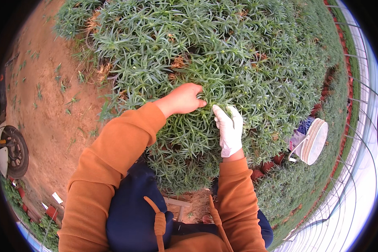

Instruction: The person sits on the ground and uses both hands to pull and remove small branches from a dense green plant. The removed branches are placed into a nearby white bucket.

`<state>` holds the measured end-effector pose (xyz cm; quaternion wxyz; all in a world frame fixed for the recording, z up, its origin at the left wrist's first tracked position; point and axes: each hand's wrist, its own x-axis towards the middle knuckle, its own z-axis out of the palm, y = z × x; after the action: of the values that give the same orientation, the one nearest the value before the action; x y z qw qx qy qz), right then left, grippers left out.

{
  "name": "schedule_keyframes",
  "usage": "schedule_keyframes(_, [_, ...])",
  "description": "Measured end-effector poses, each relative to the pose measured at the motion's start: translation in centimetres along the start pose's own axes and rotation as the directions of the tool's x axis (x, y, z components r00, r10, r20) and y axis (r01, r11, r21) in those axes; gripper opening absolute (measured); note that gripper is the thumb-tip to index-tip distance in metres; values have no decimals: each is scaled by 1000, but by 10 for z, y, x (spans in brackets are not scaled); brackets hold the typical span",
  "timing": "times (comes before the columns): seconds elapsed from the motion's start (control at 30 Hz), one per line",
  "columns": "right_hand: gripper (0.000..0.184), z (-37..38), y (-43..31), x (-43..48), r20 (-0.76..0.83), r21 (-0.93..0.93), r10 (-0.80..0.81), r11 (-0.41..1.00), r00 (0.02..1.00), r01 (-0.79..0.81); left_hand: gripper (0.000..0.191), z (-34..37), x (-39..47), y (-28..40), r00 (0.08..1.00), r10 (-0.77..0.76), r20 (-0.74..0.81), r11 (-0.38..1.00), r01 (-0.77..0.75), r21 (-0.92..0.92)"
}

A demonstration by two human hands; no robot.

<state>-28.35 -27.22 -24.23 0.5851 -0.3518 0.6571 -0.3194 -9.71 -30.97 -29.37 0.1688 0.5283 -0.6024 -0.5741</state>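
Note:
A dense bed of narrow-leaved, carnation-like plants (182, 132) spreads before me, with a few small green buds and dry brown tufts. My left hand (186, 98) is bare and reaches in among the leaves. Its fingertips are partly buried in foliage, so whether they pinch a stem cannot be told. Close to its right is my right hand (229, 130), in a thin white glove. Its thumb and fingers are curled around a few slim green leaves of a shoot, and its thumb tip points towards my left thumb.
A white plastic bucket (313, 141) with a lid and printed label stands right, near reddish pots (267, 167). Bare soil (56, 113) with scattered green cuttings (63, 86) lies left, beside a vehicle wheel (15, 152). A wire mesh (359, 104) borders the far right.

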Motion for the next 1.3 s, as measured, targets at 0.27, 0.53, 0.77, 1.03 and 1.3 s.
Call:
schedule_keyframes(0.27, [26, -7, -8, 10, 182, -330, -118, 928, 976, 174, 34, 14, -6, -7, 996, 88, -30, 995, -86, 57])
schedule_keyframes(0.53, [26, -2, 8, 10, 146, -247, -208, 939, 967, 240, 31, 20, -7, -6, 980, 190, -54, 960, -174, 219])
schedule_keyframes(0.77, [25, 4, 32, 6, 217, -618, -701, 440, 679, 652, 19, 30, -13, 0, 977, 119, -175, 974, -82, 209])
schedule_keyframes(1.03, [38, -2, 34, 16, 450, -625, -769, 92, 454, 776, 17, 29, -13, -9, 968, 141, -209, 978, -102, 184])
schedule_keyframes(1.3, [40, -11, 23, 24, 612, -570, -692, -51, 383, 820, 16, 25, -8, -10, 989, 17, -147, 993, 1, 121])
